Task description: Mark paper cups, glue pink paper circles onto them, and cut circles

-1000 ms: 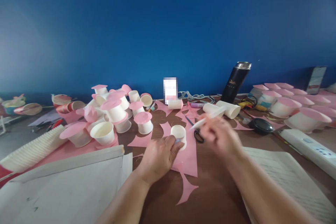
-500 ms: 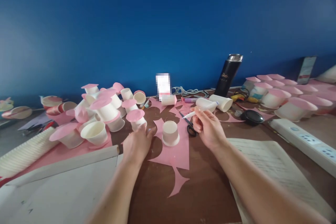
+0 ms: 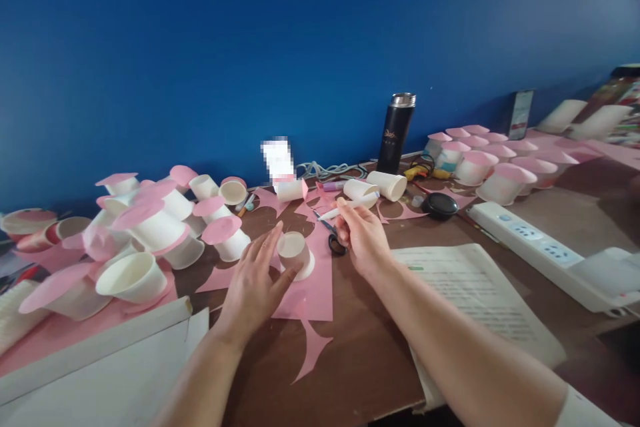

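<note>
My left hand (image 3: pixel 255 283) is open, its fingers and thumb spread around the left side of an upside-down white paper cup (image 3: pixel 295 252). Whether the fingers touch the cup, I cannot tell. The cup stands on a sheet of pink paper (image 3: pixel 320 293) with round pieces cut out of it. In my right hand (image 3: pixel 366 240) a slim white pen (image 3: pixel 329 215) is pinched between thumb and fingers, its tip pointing left above the cup's right side. Black-handled scissors (image 3: pixel 336 243) lie just under that hand.
Many paper cups with pink paper discs (image 3: pixel 143 213) crowd the left, with others (image 3: pixel 505 177) at the right. Two plain cups (image 3: pixel 387 185) lie behind my right hand. A black thermos (image 3: pixel 397 133), a power strip (image 3: pixel 530 240) and a printed booklet (image 3: pixel 465 300) are to the right.
My left hand has moved from near the capped cups to the upside-down cup, its fingers spreading. My right hand keeps the pen. The view has turned right.
</note>
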### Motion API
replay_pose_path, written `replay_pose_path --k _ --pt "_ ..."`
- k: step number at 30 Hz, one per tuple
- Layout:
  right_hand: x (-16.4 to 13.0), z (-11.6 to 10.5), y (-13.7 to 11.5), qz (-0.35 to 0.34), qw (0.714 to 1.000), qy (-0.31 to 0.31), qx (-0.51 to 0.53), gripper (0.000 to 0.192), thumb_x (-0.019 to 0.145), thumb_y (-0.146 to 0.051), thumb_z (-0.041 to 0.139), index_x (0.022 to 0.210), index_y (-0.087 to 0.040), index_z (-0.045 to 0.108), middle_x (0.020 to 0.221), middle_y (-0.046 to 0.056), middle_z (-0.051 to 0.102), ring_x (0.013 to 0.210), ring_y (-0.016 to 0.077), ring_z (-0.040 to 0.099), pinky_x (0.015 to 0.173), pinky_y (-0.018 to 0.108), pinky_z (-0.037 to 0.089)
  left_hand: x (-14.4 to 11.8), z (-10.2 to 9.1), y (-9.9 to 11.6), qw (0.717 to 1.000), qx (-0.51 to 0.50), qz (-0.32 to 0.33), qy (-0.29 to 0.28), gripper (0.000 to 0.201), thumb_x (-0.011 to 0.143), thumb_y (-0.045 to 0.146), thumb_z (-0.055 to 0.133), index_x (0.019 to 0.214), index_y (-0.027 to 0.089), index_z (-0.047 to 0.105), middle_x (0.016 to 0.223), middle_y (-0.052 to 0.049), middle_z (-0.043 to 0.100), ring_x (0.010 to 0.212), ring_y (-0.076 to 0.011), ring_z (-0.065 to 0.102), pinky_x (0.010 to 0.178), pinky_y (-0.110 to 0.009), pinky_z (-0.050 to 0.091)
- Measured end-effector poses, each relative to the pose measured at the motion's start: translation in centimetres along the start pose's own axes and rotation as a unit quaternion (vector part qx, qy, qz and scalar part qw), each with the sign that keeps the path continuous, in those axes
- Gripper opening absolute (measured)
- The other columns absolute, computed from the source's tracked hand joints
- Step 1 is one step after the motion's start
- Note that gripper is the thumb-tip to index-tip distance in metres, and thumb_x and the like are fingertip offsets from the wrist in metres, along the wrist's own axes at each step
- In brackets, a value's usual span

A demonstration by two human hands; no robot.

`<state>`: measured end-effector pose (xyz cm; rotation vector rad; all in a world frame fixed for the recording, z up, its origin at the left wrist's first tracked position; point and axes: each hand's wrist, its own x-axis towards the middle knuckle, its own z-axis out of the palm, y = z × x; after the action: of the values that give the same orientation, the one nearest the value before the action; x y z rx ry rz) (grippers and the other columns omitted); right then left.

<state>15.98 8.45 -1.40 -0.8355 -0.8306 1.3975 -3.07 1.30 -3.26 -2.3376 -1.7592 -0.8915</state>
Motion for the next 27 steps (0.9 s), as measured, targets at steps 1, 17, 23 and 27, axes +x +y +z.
replay_pose_path --k 1,17,23,27 --pt "0.0 0.0 0.0 0.001 1.000 -0.003 0.004 0.036 0.068 -0.048 0.072 0.068 -0.018 0.054 0.052 -0.006 0.048 0.037 0.0032 0.032 0.035 0.019 0.018 0.0 0.1 0.1 1.000 0.004 -0.006 -0.003 0.068 0.087 0.048 0.053 0.146 0.023 0.030 0.141 -0.012 0.048 0.128 -0.0286 0.046 0.102 -0.047 0.041" --pt "-0.5 -0.3 -0.8 0.010 0.999 -0.032 0.005 0.035 0.073 -0.050 0.069 0.068 -0.018 0.055 0.055 -0.005 0.052 0.040 0.0040 0.036 0.037 0.019 0.023 0.5 1.5 1.1 0.998 -0.030 -0.002 0.053 0.042 0.087 0.037 0.056 0.126 0.022 0.055 0.128 -0.010 0.058 0.119 -0.0258 0.053 0.100 -0.043 0.046" --pt "-0.5 -0.3 -0.5 -0.018 0.998 -0.042 -0.033 0.036 0.075 -0.052 0.068 0.068 -0.019 0.055 0.055 -0.005 0.052 0.041 0.0041 0.036 0.039 0.019 0.025 0.5 1.2 0.4 0.998 -0.037 -0.013 0.040 0.038 0.088 0.037 0.055 0.123 0.022 0.059 0.129 -0.009 0.058 0.118 -0.0251 0.055 0.099 -0.041 0.047" --pt "-0.6 -0.3 -0.2 -0.028 0.995 -0.054 -0.073 0.038 0.079 -0.055 0.062 0.067 -0.019 0.056 0.056 -0.005 0.052 0.040 0.0042 0.036 0.039 0.020 0.025 0.5 0.6 0.1 0.996 -0.078 -0.028 0.008 0.037 0.092 0.035 0.047 0.125 0.022 0.059 0.131 -0.009 0.058 0.122 -0.0239 0.052 0.103 -0.041 0.043"
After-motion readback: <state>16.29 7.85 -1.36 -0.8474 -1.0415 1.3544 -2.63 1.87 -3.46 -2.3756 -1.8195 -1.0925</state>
